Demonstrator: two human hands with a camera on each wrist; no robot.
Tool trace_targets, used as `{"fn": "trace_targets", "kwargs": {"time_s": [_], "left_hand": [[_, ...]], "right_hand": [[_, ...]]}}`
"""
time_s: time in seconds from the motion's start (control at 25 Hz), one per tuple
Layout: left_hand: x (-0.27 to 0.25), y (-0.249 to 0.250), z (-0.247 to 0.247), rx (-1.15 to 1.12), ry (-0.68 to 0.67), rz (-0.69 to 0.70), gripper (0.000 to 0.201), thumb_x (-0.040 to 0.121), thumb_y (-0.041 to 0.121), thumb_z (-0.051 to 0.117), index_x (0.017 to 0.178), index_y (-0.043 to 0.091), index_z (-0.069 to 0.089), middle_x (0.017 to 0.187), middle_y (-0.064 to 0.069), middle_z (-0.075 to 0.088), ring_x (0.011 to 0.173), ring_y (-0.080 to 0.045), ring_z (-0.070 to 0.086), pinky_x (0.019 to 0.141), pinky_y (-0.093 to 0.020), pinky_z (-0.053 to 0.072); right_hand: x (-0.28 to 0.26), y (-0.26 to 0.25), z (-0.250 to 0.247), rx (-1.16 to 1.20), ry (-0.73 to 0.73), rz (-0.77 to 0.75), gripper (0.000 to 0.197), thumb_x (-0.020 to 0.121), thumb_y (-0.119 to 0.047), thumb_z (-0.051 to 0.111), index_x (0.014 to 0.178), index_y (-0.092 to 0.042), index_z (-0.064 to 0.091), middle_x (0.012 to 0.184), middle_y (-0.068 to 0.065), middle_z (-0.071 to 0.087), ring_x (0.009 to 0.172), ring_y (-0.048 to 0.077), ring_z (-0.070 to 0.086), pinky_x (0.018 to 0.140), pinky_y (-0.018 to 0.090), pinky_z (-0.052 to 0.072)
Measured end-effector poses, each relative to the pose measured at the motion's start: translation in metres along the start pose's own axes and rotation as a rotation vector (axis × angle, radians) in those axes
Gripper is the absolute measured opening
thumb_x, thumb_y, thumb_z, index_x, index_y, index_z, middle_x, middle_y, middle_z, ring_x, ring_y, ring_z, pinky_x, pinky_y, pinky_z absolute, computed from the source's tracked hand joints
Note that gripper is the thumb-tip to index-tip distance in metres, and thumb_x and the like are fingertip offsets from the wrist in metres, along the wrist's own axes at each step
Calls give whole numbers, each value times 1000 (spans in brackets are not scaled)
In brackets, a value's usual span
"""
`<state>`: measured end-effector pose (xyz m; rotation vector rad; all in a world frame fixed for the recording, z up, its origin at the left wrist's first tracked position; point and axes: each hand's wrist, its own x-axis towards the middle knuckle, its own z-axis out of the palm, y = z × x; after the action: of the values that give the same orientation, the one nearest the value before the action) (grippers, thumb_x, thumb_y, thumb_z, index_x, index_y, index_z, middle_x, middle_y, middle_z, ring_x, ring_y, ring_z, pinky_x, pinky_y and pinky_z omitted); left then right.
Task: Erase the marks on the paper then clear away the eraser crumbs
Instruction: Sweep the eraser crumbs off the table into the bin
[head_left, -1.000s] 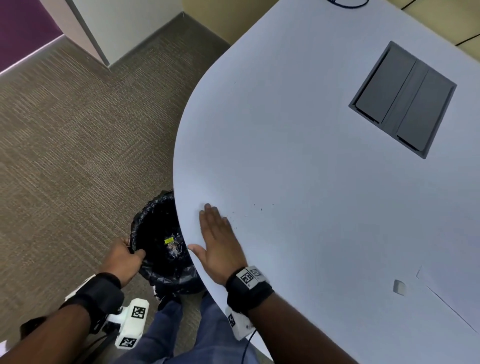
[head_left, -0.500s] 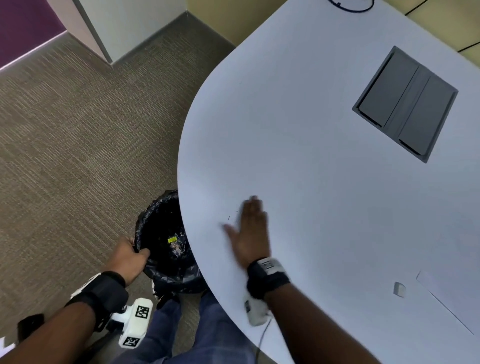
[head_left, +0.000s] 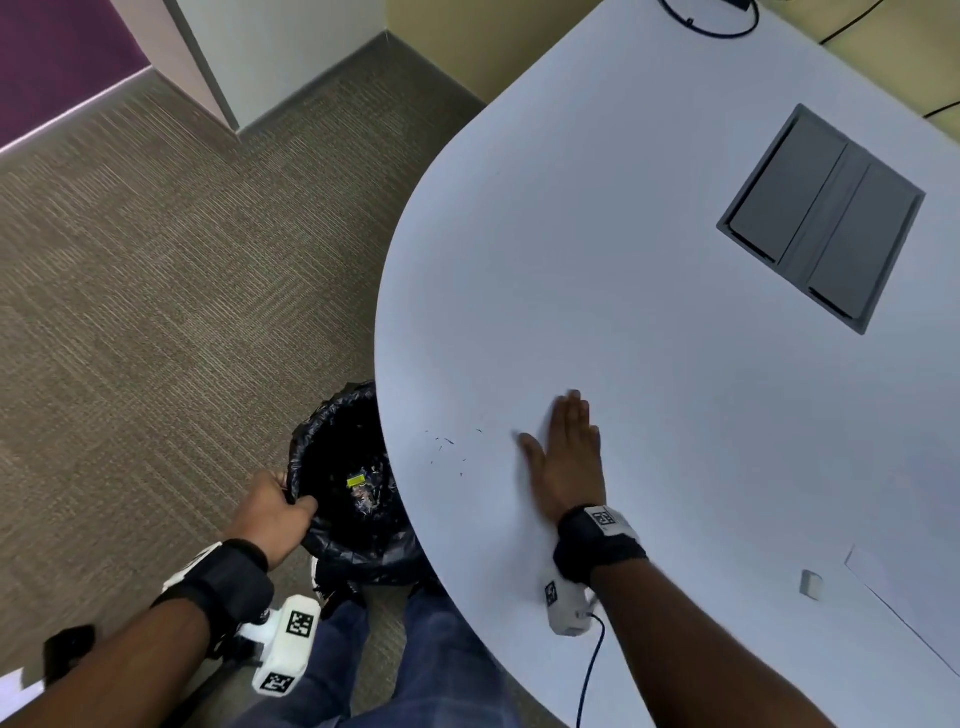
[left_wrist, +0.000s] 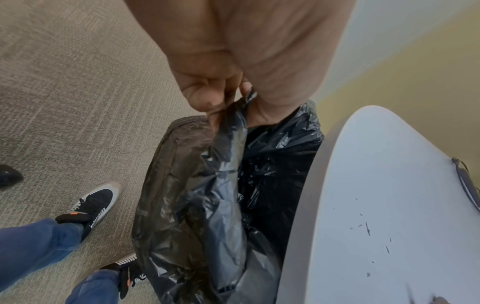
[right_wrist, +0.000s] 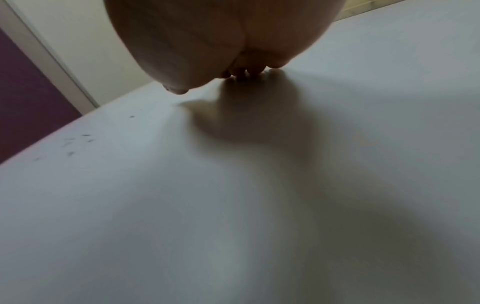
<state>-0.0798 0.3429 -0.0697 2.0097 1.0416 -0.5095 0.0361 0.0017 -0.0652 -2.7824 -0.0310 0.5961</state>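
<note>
Dark eraser crumbs (head_left: 447, 447) (left_wrist: 367, 228) (right_wrist: 78, 142) lie scattered on the white table (head_left: 649, 312) near its curved left edge. My right hand (head_left: 569, 457) lies flat on the table with straight fingers, just right of the crumbs. A bin lined with a black bag (head_left: 348, 483) (left_wrist: 207, 195) sits under the table edge below the crumbs. My left hand (head_left: 275, 512) (left_wrist: 233, 96) pinches the bag's rim. The white eraser (head_left: 810, 583) and the paper (head_left: 914, 597) lie far right.
A grey hatch panel (head_left: 821, 223) is set into the table at the back right. A cable loop (head_left: 711, 26) lies at the far edge. Carpet (head_left: 156, 312) surrounds the bin, and my legs and shoes (left_wrist: 88, 207) stand beside it.
My right hand slid to the right across the table, away from the edge, and the crumbs now show to its left. The left hand stays on the bag's rim.
</note>
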Motion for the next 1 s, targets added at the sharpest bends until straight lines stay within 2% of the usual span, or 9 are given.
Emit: {"fn": "trace_targets", "kwargs": {"time_s": [0.12, 0.24, 0.36, 0.44, 0.56, 0.68, 0.8, 0.88, 1.0], "left_hand": [[3, -6, -1, -18, -28, -7, 21, 84, 8, 69, 98, 6, 54, 87, -12, 67, 84, -32, 64, 77, -41, 49], [1, -5, -3, 10, -20, -3, 23, 84, 11, 70, 100, 8, 53, 88, -9, 66, 85, -31, 62, 79, -40, 48], [1, -5, -5, 20, -12, 8, 26, 84, 13, 71, 101, 10, 52, 89, -8, 66, 86, -29, 62, 81, -39, 48], [1, -5, -8, 14, -22, 23, 26, 83, 14, 71, 101, 11, 52, 89, -8, 67, 85, -29, 64, 83, -41, 50], [2, -6, -10, -3, -30, 27, 21, 84, 11, 70, 97, 10, 54, 86, -9, 67, 81, -29, 64, 78, -40, 50], [-2, -2, -10, -9, -18, 51, 16, 84, 6, 68, 85, 14, 54, 83, -12, 68, 76, -27, 63, 71, -36, 47], [-7, 1, -11, -7, -22, 59, 18, 84, 4, 67, 77, 15, 54, 79, -12, 68, 70, -26, 62, 64, -32, 46], [-3, -4, -11, 3, -32, 50, 13, 84, 10, 69, 88, 12, 56, 82, -8, 67, 74, -26, 63, 65, -34, 47], [-1, -6, -12, 9, -51, 40, 23, 85, 13, 69, 101, 10, 54, 88, -7, 67, 81, -26, 63, 72, -36, 46]], "right_hand": [[-6, -32, 20, -54, -19, -45, 86, 95, -65, 24, 154, -8, -2, 160, 7, -14, 148, 21, -14, 120, 45, 5], [-36, -106, 50, -108, -104, -320, 81, 96, -55, 31, 153, -5, 5, 161, 15, -5, 148, 28, -9, 121, 46, 4], [-67, -161, 69, -130, -245, -560, 70, 101, -48, 23, 154, -11, -3, 160, 8, -16, 146, 20, -20, 121, 44, 0], [-75, -173, 70, -129, -238, -653, 66, 103, -45, 23, 154, -12, -2, 161, 5, -14, 146, 15, -20, 121, 42, 2], [-62, -146, 59, -56, -106, -548, 68, 101, -44, 31, 155, -15, 2, 162, 4, -8, 148, 15, -15, 121, 40, -1], [-48, -79, 47, -30, 55, -172, 74, 99, -48, 31, 154, -11, -2, 161, 5, -12, 148, 19, -13, 121, 43, 3], [-59, -52, 50, -55, 29, 94, 79, 99, -58, 18, 153, -7, -9, 159, 9, -20, 147, 23, -19, 120, 47, 5], [-75, -82, 63, -103, -16, -20, 79, 98, -56, 20, 153, -7, -7, 159, 12, -19, 146, 25, -21, 121, 48, 0], [-93, -142, 88, -132, -146, -412, 71, 100, -46, 25, 154, -10, -2, 160, 11, -15, 146, 24, -21, 121, 46, 0]]}}
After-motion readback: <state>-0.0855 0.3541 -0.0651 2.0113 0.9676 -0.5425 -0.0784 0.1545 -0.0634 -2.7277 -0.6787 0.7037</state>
